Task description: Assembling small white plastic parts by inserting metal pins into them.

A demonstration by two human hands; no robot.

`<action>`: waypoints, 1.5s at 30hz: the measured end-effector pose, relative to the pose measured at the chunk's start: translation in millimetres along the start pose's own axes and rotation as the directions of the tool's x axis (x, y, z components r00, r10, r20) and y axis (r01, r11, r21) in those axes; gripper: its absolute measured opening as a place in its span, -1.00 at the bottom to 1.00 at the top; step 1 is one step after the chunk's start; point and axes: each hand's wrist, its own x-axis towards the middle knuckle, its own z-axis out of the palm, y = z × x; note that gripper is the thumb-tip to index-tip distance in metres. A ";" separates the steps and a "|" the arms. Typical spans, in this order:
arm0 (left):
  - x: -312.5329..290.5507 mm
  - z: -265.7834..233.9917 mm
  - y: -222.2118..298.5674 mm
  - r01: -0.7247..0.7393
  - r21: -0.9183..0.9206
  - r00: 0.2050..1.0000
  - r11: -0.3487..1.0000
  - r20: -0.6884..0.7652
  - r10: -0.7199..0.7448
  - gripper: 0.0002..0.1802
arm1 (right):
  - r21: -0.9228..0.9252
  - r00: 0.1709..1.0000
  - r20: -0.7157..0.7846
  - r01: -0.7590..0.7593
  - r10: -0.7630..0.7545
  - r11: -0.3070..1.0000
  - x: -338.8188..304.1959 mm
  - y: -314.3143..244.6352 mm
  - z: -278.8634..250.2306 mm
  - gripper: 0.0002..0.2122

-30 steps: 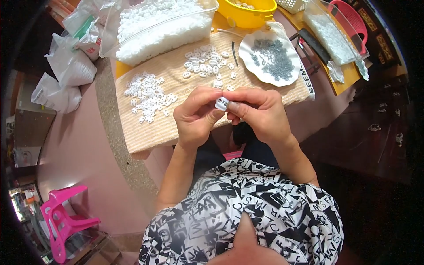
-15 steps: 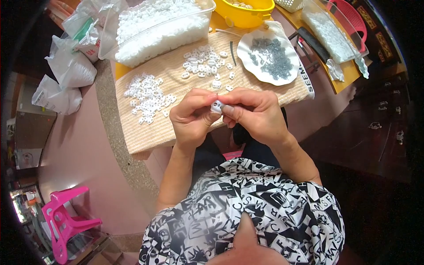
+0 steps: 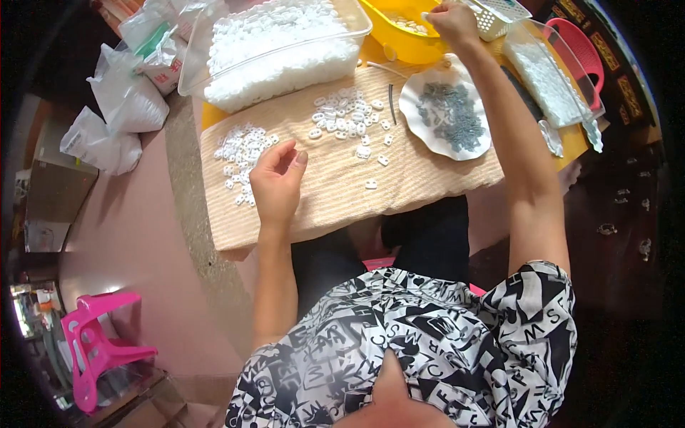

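Observation:
My left hand [image 3: 278,184] rests low over the cloth, beside the left-hand pile of small white two-hole plastic pieces [image 3: 246,153]. Its fingers are loosely curled and the thumb stands apart, with nothing visible in them. My right hand [image 3: 455,27] is stretched far forward over the rim of a yellow basin [image 3: 382,28]. Its fingers are pinched on a small white plastic piece [image 3: 426,16]. A second group of white pieces [image 3: 346,114] lies mid-cloth, and one single piece [image 3: 371,185] sits nearer to me.
A clear tub [image 3: 285,78] heaped with white pieces stands at the back left. Under my right forearm is a scalloped white plate [image 3: 414,118] of small grey parts. A clear bin [image 3: 546,78] stands far right. White bags [image 3: 128,93] and a pink stool [image 3: 96,342] are at left.
My hands, earlier together around a white piece, have parted. The right reached forward and right to the yellow basin; the left moved left toward the pile. A single piece now lies on the near cloth.

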 end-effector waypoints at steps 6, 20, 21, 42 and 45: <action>24.3 5.0 1.1 -0.365 0.576 0.926 0.732 0.139 0.352 -0.72 | -0.082 0.980 0.005 0.199 -0.200 0.976 -38.0 5.6 -20.8 -0.73; 91.3 55.2 -18.5 -0.538 0.686 0.841 0.490 0.479 0.253 -0.81 | -0.083 0.980 0.194 -0.024 0.039 0.996 -162.4 53.5 -86.5 -0.79; 86.9 53.6 -17.2 -0.589 0.671 0.808 0.450 0.501 0.311 -0.81 | -0.132 0.966 0.240 0.135 -0.101 0.982 -161.2 54.5 -81.7 -0.79; 12.6 20.8 22.3 0.458 -0.375 0.866 0.806 0.395 -0.308 -0.79 | -0.175 0.866 0.376 0.415 -0.329 0.893 -142.2 43.4 -31.0 -0.95; 7.0 21.3 21.5 0.451 -0.357 0.863 0.818 0.406 -0.299 -0.81 | -0.160 0.895 0.316 0.377 -0.315 0.912 -142.8 44.4 -34.9 -0.94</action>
